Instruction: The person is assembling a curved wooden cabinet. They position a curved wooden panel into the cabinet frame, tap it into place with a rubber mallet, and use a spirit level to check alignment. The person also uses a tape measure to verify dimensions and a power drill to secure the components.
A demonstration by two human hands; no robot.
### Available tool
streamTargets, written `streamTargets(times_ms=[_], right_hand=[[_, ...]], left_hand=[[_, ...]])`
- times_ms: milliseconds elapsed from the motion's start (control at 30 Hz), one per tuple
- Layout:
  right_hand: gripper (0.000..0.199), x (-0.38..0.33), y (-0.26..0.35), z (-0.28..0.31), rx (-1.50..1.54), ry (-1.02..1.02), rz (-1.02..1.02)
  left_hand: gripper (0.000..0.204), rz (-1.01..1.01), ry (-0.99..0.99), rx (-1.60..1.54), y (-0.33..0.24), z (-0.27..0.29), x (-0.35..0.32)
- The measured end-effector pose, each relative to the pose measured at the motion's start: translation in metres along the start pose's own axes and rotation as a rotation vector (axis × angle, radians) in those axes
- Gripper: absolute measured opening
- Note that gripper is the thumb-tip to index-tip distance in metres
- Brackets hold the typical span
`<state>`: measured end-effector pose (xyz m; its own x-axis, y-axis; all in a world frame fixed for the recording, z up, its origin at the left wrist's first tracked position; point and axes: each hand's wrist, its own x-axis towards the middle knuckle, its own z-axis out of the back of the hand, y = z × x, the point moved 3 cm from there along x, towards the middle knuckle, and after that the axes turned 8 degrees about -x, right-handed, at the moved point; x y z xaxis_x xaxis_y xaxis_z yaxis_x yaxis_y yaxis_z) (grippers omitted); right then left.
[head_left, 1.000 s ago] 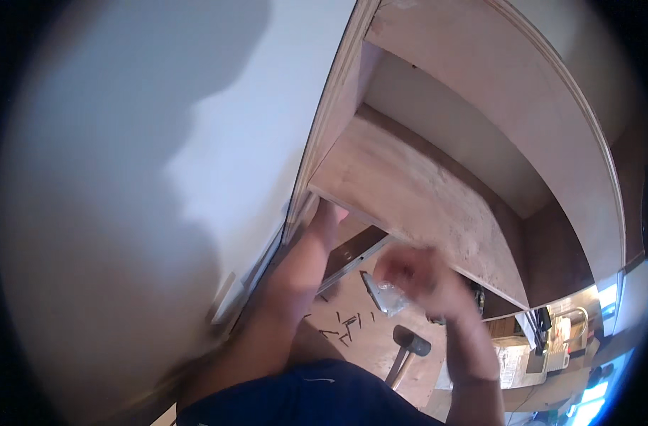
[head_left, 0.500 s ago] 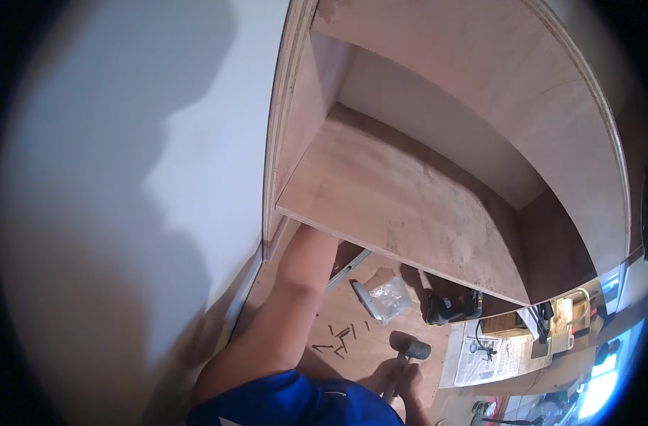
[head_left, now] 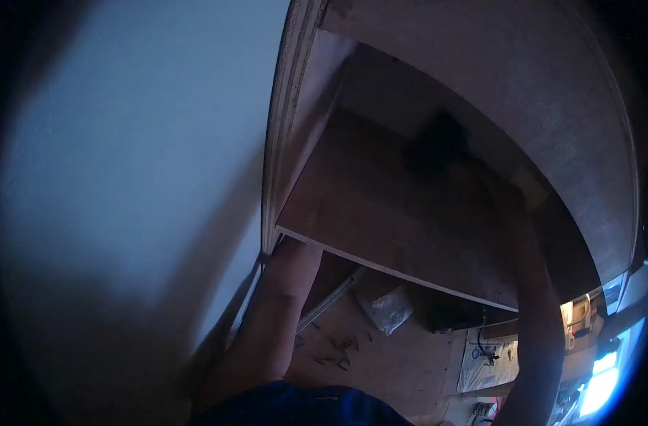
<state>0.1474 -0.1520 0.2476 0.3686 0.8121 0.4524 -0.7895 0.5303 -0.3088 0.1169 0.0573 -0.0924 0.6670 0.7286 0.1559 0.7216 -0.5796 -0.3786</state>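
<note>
The left hand is hidden: the left forearm (head_left: 281, 312) rises from the lower edge and passes under the front edge of the wooden shelf (head_left: 402, 213), close to the cabinet's side panel (head_left: 285, 135), so the hand itself is out of sight beneath the board, and whether it is open or closed cannot be told. The right hand (head_left: 505, 192) reaches up from the lower right, its forearm crossing in front of the shelf's front edge, and it lies on top of the shelf near the right back corner. It is dark and blurred there, so I cannot tell whether its fingers are spread, curled or gripping anything.

The shelf is a flat plywood board set inside an open wooden cabinet, its left end meeting the side panel and its pale front edge running down toward the right. Above it curves the upper board (head_left: 523, 78) of the cabinet. A dark shadowy patch sits on the shelf's back part near the rear wall. To the left of the cabinet stands a plain pale wall (head_left: 132, 156).

Below the shelf the wooden floor (head_left: 380, 362) shows. On it lie a clear plastic bag (head_left: 386, 309), a slim metal strip (head_left: 327, 302) just beside the left forearm, and some small scattered screws (head_left: 338, 348). A dark tool (head_left: 452, 312) rests under the shelf's edge, with a sheet of paper (head_left: 491, 362) near it.
</note>
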Motion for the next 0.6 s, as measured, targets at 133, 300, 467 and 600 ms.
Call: streamTargets(times_ms=[133,300,467,600], right_hand=[[0.028,0.126,0.036,-0.114,0.241,-0.002,-0.027],[0.039,0.155,0.067,-0.152,0.204,0.189,-0.061],[0.042,0.168,0.073,-0.157,0.104,0.153,-0.020],[0.033,0.175,0.074,-0.150,0.091,0.158,-0.063]], left_hand=[[0.050,-0.071,-0.028,0.064,-0.029,0.021,0.010],[0.051,-0.047,-0.035,0.078,-0.023,0.018,0.008],[0.051,-0.050,-0.040,0.103,-0.025,0.020,0.009],[0.051,-0.044,-0.039,0.106,-0.025,0.019,0.010]])
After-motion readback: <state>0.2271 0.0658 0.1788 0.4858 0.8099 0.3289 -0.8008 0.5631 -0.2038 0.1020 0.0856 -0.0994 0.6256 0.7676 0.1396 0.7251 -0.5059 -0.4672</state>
